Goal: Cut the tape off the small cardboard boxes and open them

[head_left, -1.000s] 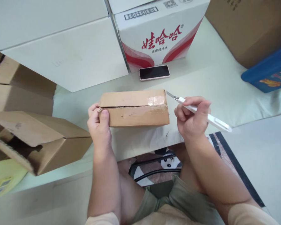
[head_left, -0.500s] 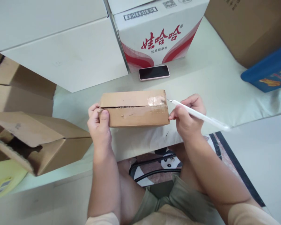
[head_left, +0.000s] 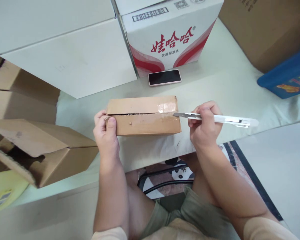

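Note:
A small brown cardboard box [head_left: 142,115] lies on the pale table [head_left: 227,90], its top seam partly split, with clear tape at the right end. My left hand [head_left: 105,133] is closed round the box's left end, thumb on the front face. My right hand [head_left: 203,125] is wrapped round a white utility knife [head_left: 220,118]. The knife lies level, and its blade tip rests on the taped seam at the box's right end.
A phone [head_left: 164,77] lies behind the box, before a white carton with red print [head_left: 170,33]. Large white boxes [head_left: 65,56] stand at the back left, an open brown box [head_left: 40,150] at the left. A brown box [head_left: 265,26] and a blue container [head_left: 287,75] sit at the right.
My right hand turned the knife from pointing up-left beside the box to lying level, and brought the blade tip onto the seam at the right end. My left hand stayed put.

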### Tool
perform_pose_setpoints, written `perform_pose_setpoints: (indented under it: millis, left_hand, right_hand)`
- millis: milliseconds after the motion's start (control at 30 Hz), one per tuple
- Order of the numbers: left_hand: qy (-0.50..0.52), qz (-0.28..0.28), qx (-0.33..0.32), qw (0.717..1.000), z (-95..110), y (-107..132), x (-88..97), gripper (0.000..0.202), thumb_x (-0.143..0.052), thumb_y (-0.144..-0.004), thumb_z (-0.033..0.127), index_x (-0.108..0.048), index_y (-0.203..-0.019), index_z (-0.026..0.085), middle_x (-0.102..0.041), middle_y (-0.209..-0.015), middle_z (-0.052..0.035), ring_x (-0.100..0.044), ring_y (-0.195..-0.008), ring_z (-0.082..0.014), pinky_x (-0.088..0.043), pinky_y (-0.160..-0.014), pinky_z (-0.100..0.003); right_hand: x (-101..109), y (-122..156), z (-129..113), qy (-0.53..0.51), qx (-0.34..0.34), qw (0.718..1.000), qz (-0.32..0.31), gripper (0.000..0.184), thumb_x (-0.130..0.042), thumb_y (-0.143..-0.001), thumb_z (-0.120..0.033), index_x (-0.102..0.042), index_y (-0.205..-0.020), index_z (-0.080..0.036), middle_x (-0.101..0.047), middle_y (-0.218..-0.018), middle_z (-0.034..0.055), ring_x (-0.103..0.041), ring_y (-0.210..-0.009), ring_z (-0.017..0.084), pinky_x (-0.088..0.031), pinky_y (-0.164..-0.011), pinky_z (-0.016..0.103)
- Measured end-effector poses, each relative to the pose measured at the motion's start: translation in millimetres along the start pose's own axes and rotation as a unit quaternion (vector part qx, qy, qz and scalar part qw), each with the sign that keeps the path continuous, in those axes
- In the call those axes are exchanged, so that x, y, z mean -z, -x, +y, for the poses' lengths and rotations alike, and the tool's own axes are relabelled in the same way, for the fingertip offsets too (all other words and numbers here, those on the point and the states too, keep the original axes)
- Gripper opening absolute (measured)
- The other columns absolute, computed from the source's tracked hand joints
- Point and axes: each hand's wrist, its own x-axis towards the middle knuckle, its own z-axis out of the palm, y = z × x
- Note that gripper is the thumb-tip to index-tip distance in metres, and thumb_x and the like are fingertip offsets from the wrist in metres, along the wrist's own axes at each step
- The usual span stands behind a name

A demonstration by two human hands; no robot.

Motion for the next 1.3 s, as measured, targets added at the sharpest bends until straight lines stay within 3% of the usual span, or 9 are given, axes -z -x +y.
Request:
perform_pose_setpoints:
  millis: [367,1300]
  left_hand:
    - [0.006,0.0,0.003,1.0,-0.8,-0.1,-0.1,0.04,-0.072,-0.084,0.061,-0.066,-0.079,0.021,-0.059,-0.115,-0.0091,-0.058,-0.127,-0.0282,-0.043,-0.117,-0.042]
    - [0.014,-0.015,-0.008,1.0,-4.4,0.0,2.5,0.042,-0.072,-0.087,0.062,-0.07,-0.084,0.021,-0.06,-0.118,-0.0091,-0.059,-0.128,-0.0277,-0.044,-0.116,-0.042]
  right_hand:
    - [2.9,2.5,-1.2,-0.03,-0.009,0.999,-0.042,0.029,-0.067,-0.088,-0.027,-0.052,-0.063,-0.024,-0.047,-0.049,-0.0081,-0.042,-0.042,0.009,-0.029,-0.043,0.027]
    - [0.9,4.9,-1.2,-0.014,-0.02,0.999,-0.038,0.025,-0.064,-0.087,-0.026,-0.053,-0.065,-0.025,-0.047,-0.049,-0.0081,-0.042,-0.041,0.009,-0.029,-0.044,0.028]
